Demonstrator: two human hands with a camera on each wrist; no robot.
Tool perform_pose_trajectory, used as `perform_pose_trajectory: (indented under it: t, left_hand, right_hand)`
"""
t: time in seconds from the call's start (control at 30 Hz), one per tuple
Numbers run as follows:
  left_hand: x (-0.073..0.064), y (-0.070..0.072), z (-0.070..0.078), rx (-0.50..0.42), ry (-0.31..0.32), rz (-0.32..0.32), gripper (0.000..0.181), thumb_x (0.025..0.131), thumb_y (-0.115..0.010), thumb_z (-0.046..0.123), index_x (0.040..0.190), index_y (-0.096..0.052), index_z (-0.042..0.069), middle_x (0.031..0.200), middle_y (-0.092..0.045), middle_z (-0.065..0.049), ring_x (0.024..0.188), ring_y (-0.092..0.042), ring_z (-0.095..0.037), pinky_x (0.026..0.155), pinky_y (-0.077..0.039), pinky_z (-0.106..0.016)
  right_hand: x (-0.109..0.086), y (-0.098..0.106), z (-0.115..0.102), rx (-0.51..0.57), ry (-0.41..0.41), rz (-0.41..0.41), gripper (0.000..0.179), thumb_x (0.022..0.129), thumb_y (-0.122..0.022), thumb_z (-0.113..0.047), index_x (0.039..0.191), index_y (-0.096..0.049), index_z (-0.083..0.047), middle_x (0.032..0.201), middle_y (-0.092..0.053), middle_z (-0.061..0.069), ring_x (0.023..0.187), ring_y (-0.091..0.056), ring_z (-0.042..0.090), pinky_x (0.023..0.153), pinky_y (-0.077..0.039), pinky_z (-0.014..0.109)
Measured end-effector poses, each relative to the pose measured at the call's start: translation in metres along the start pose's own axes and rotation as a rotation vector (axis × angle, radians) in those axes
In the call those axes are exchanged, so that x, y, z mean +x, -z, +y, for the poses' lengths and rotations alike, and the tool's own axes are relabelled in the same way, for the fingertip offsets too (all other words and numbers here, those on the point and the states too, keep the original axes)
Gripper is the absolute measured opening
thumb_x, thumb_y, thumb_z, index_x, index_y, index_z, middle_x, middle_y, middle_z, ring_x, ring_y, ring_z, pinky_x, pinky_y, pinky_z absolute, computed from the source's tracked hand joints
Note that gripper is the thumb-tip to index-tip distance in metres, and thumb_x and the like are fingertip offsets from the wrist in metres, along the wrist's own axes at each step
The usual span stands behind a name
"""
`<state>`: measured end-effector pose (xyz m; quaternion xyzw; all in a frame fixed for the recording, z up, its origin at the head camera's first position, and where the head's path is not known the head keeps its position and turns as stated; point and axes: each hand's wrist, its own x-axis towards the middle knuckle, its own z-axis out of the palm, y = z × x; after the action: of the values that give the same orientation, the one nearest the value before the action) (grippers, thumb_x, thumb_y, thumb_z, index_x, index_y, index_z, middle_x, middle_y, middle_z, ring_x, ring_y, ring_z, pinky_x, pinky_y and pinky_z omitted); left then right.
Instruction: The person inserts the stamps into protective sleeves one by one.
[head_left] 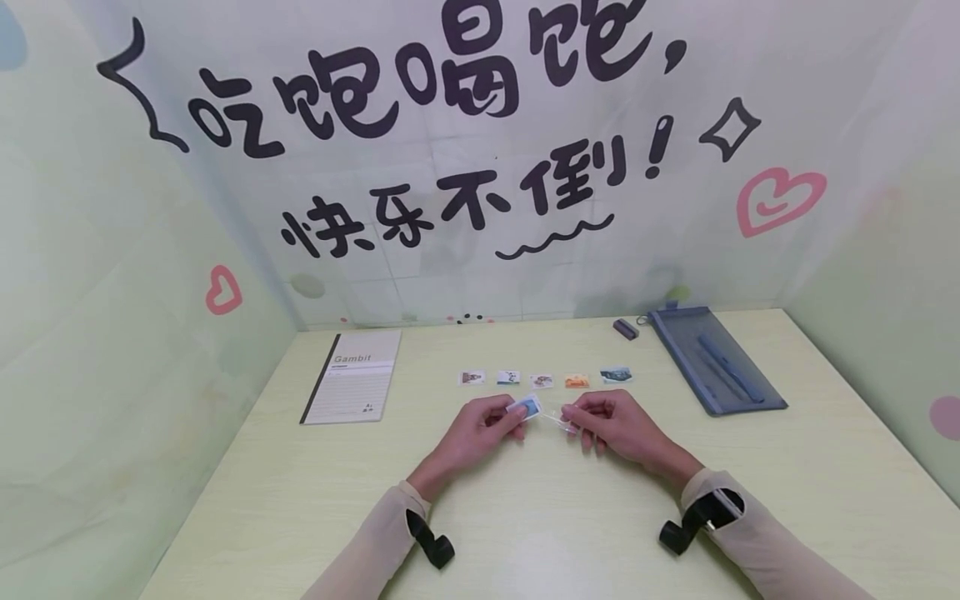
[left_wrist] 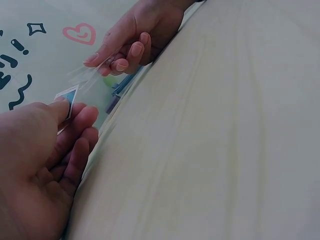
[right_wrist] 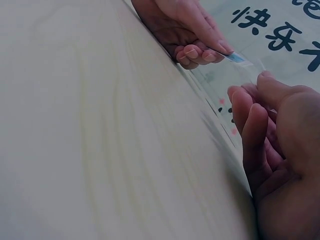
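Note:
Between thumb and fingers, my left hand (head_left: 480, 427) pinches a small stamp-sized picture card (head_left: 529, 406), white-edged with a blue picture. My right hand (head_left: 621, 427) pinches a clear plastic sleeve (head_left: 557, 420), which stretches across the gap towards the card. In the left wrist view the thin sleeve (left_wrist: 90, 79) reaches to the top of the card (left_wrist: 72, 95). The right wrist view has the blue part of the card (right_wrist: 235, 57) at the left thumb tip, with the see-through film beside it. Both hands are above the middle of the table.
Several small picture cards (head_left: 508, 377) lie in a row just beyond the hands. A notebook (head_left: 352, 379) lies at the left of the table (head_left: 480, 533). At the right are a blue mesh zip pouch (head_left: 693, 350) with pens inside and a dark eraser-like block (head_left: 626, 329).

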<state>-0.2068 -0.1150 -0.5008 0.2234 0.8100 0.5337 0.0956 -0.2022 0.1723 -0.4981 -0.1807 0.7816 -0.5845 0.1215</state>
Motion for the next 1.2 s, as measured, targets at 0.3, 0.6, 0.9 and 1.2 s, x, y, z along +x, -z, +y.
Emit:
perform_pose_trajectory:
  t: [0.3,0.6,0.9,1.2]
  left_hand:
    - [-0.0010,0.0006,0.0019,-0.004,-0.008,-0.015,0.030,0.112,-0.061,0.039,0.102,-0.075,0.014,0.089,-0.078,0.000,0.080,-0.066,-0.009,0.075,-0.048,-0.021]
    - [-0.0017,0.0007,0.0023,0.015,-0.018,-0.025,0.031,0.112,-0.060,0.039,0.103,-0.076,0.014,0.088,-0.077,0.002,0.078,-0.063,-0.008,0.074,-0.046,-0.021]
    - [-0.0020,0.0012,0.0025,0.022,-0.017,-0.027,0.029,0.112,-0.062,0.039,0.104,-0.076,0.015,0.089,-0.077,0.003,0.079,-0.065,-0.008,0.076,-0.048,-0.021]
    - [-0.0018,0.0013,0.0016,0.030,-0.033,-0.028,0.031,0.110,-0.063,0.042,0.101,-0.077,0.016,0.087,-0.077,0.004,0.076,-0.063,-0.008,0.072,-0.046,-0.020]
  right_hand:
    - [-0.0003,0.0000,-0.0001,0.001,0.007,0.003,0.024,0.108,-0.070,-0.029,0.102,-0.078,-0.007,0.082,-0.074,0.016,0.060,-0.063,0.012,0.054,-0.054,0.029]
    - [0.0000,-0.0003,0.0009,0.007,0.028,0.011,0.025,0.108,-0.070,-0.030,0.100,-0.078,-0.007,0.076,-0.072,0.010,0.057,-0.061,0.013,0.052,-0.054,0.030]
    - [-0.0005,0.0000,0.0000,0.013,0.025,0.004,0.023,0.109,-0.069,-0.027,0.105,-0.078,-0.007,0.085,-0.074,0.017,0.061,-0.062,0.012,0.053,-0.053,0.029]
    - [-0.0004,-0.0001,-0.0004,0.007,0.008,-0.005,0.025,0.107,-0.071,-0.028,0.112,-0.077,-0.003,0.091,-0.076,0.017,0.064,-0.066,0.013,0.055,-0.056,0.029]
